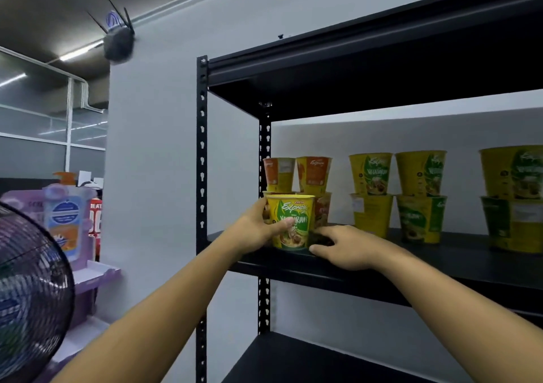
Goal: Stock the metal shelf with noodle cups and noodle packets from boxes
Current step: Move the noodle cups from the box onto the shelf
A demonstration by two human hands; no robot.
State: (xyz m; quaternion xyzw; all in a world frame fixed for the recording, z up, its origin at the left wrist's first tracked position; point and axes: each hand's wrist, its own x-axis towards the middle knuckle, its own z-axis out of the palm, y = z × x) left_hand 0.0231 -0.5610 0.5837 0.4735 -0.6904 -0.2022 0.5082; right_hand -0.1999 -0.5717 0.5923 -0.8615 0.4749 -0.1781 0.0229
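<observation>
On the middle board (440,250) of the black metal shelf (202,147), close to the left front post: yellow-and-green noodle cup (293,221), upright, base at the board's front edge. Grasped by the left hand (254,231) from 9 o'clock, thumb across the printed front, fingers round the far side. At 4 o'clock of the cup, the right hand (348,246), palm down, thumb and curved fingers close round the cup's base; touching or gripping, impossible to tell. Both forearms bare, reaching up from 6 o'clock.

Just behind the cup, toward 12 o'clock: orange noodle cups (313,174), two stacks side by side, each two high, next to the rear left post. Toward 2 o'clock, a pair of yellow-and-green stacks (370,177), two cups high each, standing just beside one another. Well apart from those, at 3 o'clock by the picture's edge, one last yellow-and-green stack (512,177), also two high, partly cut off. Overhead, the dark underside of the upper board (382,88); at 6 o'clock, the lower board (293,359).

Beyond the left post, toward 9 o'clock, a grey wall (152,147). High on it at 11 o'clock, a black router (118,43) with antennas, blurred. At 8 o'clock, a black fan grille (32,294), very near the camera. Behind it, a purple cardboard display (88,279) carrying a pump bottle (65,218) with an orange top.
</observation>
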